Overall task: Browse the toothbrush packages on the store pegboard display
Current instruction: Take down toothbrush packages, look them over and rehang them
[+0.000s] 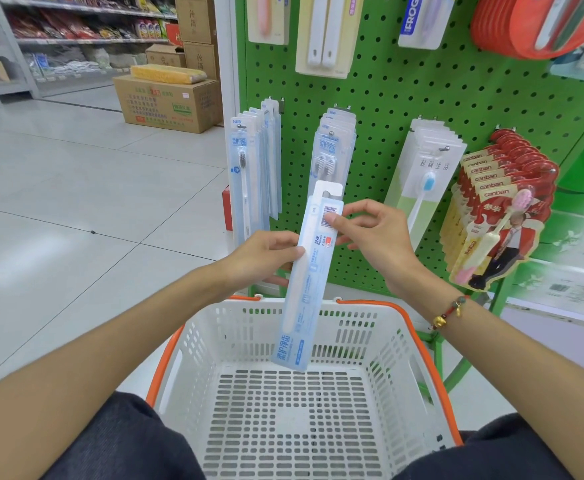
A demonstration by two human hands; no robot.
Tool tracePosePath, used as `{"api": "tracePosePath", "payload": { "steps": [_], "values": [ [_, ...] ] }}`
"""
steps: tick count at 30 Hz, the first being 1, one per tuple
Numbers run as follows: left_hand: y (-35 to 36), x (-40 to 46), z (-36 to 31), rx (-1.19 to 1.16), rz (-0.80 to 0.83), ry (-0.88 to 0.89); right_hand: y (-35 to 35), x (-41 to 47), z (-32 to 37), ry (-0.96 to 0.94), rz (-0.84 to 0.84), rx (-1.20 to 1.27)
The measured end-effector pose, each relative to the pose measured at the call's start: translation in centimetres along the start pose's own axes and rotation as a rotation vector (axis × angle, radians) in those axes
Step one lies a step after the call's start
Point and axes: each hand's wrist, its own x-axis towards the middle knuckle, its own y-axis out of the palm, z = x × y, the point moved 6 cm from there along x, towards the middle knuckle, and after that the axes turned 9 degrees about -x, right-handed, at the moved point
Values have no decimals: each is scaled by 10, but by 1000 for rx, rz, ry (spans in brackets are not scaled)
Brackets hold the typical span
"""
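- The toothbrush package (309, 282), pale blue and white, is held at the centre of the view above the white basket (380, 358), in front of the green pegboard (387, 98).
- Its long axis runs nearly upright, the hang-tab end leaning toward 1 o'clock and the lower end toward 7 o'clock; the back faces the camera, so the printing reads upside down.
- Legible on it: a barcode near the top and large blue Chinese characters near the bottom (smaller print is too fine to read).
- The left hand (263, 258) holds the package at mid-length from 9 o'clock, thumb across the face and fingers behind, a narrow grip.
- The right hand (373, 237) pinches the upper part from 3 o'clock, thumb tip just beside the barcode; a beaded bracelet (451, 311) circles that wrist.
- On the pegs: blue packs marked "NEW" (245, 174) at 10 o'clock, a white pack with a blue-headed brush (422, 181) at 2 o'clock, red "canban" packs (491, 202) at 3 o'clock, and a "FROG" pack (418, 19) at 1 o'clock.
- Cardboard boxes (169, 102) stand on the floor at 11 o'clock.
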Motion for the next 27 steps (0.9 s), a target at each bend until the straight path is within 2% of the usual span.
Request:
{"api": "tracePosePath", "payload": {
  "steps": [11,17,23,27],
  "values": [
    [3,-1,-1,-52,32,3,0,1,-6,26,12,26],
    [1,-1,2,-84,31,-11,5,1,-7,-33,37,-152],
    [-10,1,1,-249,-106,-23,21,-3,-9,-112,160,-286],
    [-21,1,3,-356,-227,-40,29,-4,-10,-138,303,-330]
  ]
}}
